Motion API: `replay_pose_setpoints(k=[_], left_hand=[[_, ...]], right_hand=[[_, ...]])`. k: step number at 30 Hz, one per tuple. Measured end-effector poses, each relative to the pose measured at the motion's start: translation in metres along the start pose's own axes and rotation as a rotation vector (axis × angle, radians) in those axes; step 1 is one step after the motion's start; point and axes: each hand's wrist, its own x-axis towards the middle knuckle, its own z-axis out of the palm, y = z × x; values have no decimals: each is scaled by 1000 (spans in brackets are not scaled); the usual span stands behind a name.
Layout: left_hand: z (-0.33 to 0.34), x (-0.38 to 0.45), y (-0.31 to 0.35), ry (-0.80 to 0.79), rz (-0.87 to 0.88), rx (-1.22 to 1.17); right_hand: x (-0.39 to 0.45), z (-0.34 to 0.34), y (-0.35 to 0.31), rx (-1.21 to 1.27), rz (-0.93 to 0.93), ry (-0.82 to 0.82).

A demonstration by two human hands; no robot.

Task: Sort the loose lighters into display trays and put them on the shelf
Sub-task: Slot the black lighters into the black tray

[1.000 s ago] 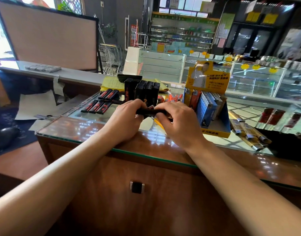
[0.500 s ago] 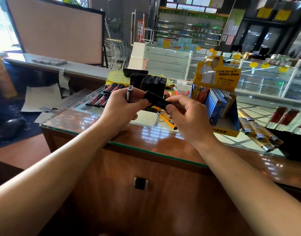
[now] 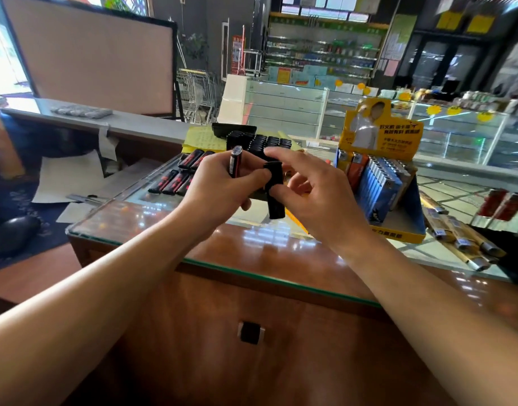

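My left hand is raised over the glass counter and grips a black-and-red lighter upright; its thumb touches a second, all-black lighter. My right hand holds that black lighter upright with its curled lower fingers, index finger stretched out above it. Behind the hands stands a black display tray packed with black lighters. Several loose black-and-red lighters lie on the glass to the left.
A yellow display box with blue lighters stands at the right. Gold lighters and red lighters lie farther right. Yellow paper lies under the black tray. The glass-topped wooden counter edge runs in front of me.
Both hands have lifted off the counter. My left hand brought a black-and-red lighter upright, and the black lighter turned from lying flat to standing upright between my hands.
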Motion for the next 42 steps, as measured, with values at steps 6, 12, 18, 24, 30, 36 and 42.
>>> replay_pose_setpoints(k=[6,12,18,24,30,36,42], left_hand=[[-9,25,-2,-83,-138,-89],[-32,49,-2,-176,-304,-206],[-45,65,-7,-267,-225,-56],[-41,75,-12,-192,56,131],[-47,73,-21,-19,173,211],[-46,71,-29,34,279,303],[-42,70,-35,3,290,335]], right_hand=[[23,9,12,172,146,176],[42,9,28,125,255,281],[52,17,26,58,247,331],[48,15,23,-7,239,350],[44,18,31,-89,191,291],[41,12,32,-123,173,198],[39,8,29,-91,177,195]])
